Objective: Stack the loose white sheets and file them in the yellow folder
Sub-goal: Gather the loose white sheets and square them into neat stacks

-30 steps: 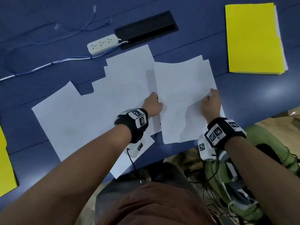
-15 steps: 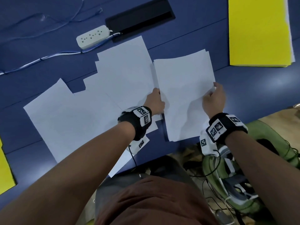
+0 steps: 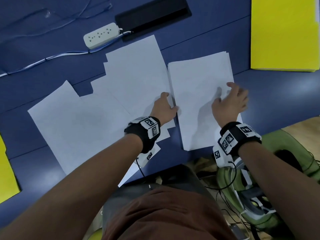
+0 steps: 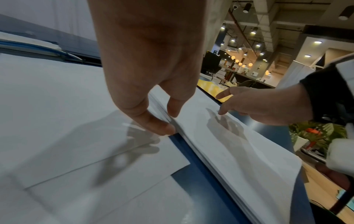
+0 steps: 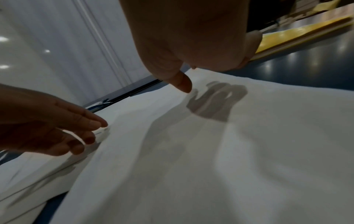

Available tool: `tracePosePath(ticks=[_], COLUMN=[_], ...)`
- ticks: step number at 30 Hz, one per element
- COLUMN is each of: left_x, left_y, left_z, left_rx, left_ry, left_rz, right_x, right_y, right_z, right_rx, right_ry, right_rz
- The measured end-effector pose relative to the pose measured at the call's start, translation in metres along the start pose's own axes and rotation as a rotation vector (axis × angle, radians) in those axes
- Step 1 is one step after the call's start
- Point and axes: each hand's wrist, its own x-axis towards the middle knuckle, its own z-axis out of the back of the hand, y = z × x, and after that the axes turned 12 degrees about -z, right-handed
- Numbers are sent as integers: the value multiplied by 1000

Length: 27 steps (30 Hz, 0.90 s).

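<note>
White plastic power strip point(image 3: 101, 35) and thin blue-white cable point(image 3: 43, 59) on dark-blue bench point(image 3: 277, 94), beside black rectangular cable hatch point(image 3: 153, 13).

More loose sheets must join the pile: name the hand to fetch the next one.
Left. The left hand already rests on the loose sheets beside the stack, while the right hand hovers over the stack's far edge, away from them.

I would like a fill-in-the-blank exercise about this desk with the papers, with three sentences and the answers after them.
1. The yellow paper folder at the far right lies ____, with no white sheet on top of it.
2. The left hand touches the ____ edge of the neat stack of white sheets.
3. The white plastic power strip lies beyond the ____ loose white sheets.

Missing words: closed; left; spread-out
</note>
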Motion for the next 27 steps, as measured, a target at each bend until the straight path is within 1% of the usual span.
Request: tracePosePath(ticks=[4, 8, 11, 14, 17, 20, 24, 27], left_x=[-7, -21, -37, -62, -95, -129, -163, -179], left_y=[16, 37, 62, 97, 138, 176, 212, 227], left_z=[26, 61, 88, 119, 151, 178, 210, 227], left_rx=[11, 42, 95, 153, 177, 156, 151, 209], left_ry=[-66, -136, -191, -247, -313, -378, -419, -389], left_rz=[36, 58, 76, 111, 194, 294, 385, 521], right_x=[-21, -45, -65, -89, -118, -153, -195, -220], right_y=[18, 40, 57, 69, 80, 93, 110, 124], right_z=[-10, -19, -26, -40, -56, -70, -86, -95], right_rx=[24, 29, 59, 126, 157, 100, 53, -27], right_ry=[141, 224, 313, 460, 634, 725, 778, 787], right_rz=[97, 144, 198, 290, 378, 407, 379, 345])
